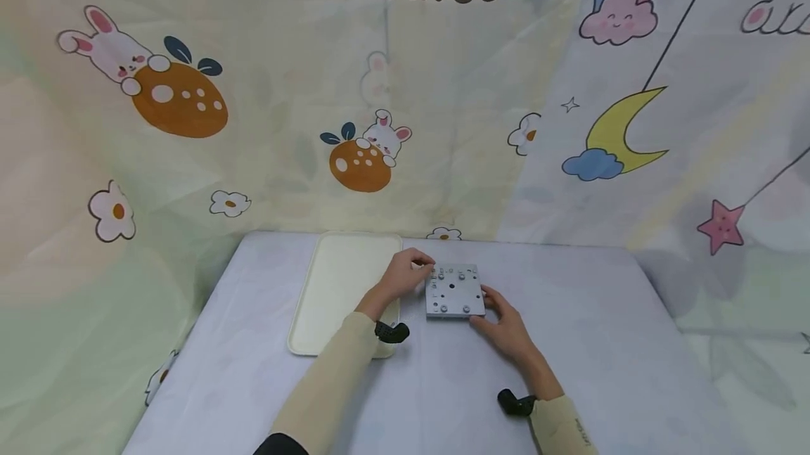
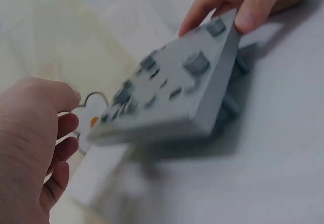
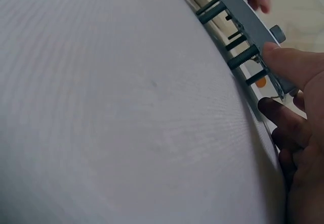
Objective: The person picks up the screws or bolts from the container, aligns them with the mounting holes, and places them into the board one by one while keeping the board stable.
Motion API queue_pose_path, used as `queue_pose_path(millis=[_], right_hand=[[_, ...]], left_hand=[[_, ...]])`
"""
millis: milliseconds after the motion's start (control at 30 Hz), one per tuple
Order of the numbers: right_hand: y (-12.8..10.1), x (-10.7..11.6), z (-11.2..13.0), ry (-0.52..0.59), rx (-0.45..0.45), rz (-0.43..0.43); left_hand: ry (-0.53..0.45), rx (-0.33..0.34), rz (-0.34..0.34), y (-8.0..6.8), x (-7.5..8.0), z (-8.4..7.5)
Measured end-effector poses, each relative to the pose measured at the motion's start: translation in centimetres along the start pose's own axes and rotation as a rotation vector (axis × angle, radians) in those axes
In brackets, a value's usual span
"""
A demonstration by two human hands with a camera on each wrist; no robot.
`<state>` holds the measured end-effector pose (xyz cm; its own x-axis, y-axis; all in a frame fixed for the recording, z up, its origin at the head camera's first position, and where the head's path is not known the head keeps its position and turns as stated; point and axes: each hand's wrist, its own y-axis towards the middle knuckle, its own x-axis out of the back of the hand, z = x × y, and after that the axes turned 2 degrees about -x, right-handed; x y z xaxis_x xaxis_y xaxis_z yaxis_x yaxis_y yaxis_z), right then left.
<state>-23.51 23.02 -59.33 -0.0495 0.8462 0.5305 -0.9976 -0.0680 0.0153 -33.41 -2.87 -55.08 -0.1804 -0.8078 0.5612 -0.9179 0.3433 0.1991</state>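
A square grey metal plate (image 1: 452,292) carries several bolts and holes on its top face. In the right wrist view, threaded bolt shanks (image 3: 244,57) project from its underside toward the white tabletop. My right hand (image 1: 504,328) grips the plate by its right edge, the thumb (image 3: 288,62) on the near side and fingers partly hidden beyond. Near the plate's far left corner is my left hand (image 1: 405,276), its fingers loosely bent. A gap shows between that hand (image 2: 35,133) and the plate (image 2: 167,92) in the left wrist view, and nothing is visible in it.
A cream rectangular tray (image 1: 342,286) lies left of the plate, partly under my left forearm. The white-covered table (image 1: 601,342) meets a printed cloth backdrop (image 1: 285,89) at its far edge. A black wrist device (image 1: 515,403) sits at each sleeve end.
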Motion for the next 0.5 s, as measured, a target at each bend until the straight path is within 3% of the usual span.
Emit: queue_pose_path(millis=[267, 500], right_hand=[[-0.5, 0.5, 0.3, -0.017, -0.027, 0.042], [0.9, 1.1, 1.0, -0.067, -0.010, 0.103]], left_hand=[[0.076, -0.001, 0.089, -4.4, 4.6, 1.6], [0.123, 0.025, 0.156, -8.6, 8.3, 2.7]])
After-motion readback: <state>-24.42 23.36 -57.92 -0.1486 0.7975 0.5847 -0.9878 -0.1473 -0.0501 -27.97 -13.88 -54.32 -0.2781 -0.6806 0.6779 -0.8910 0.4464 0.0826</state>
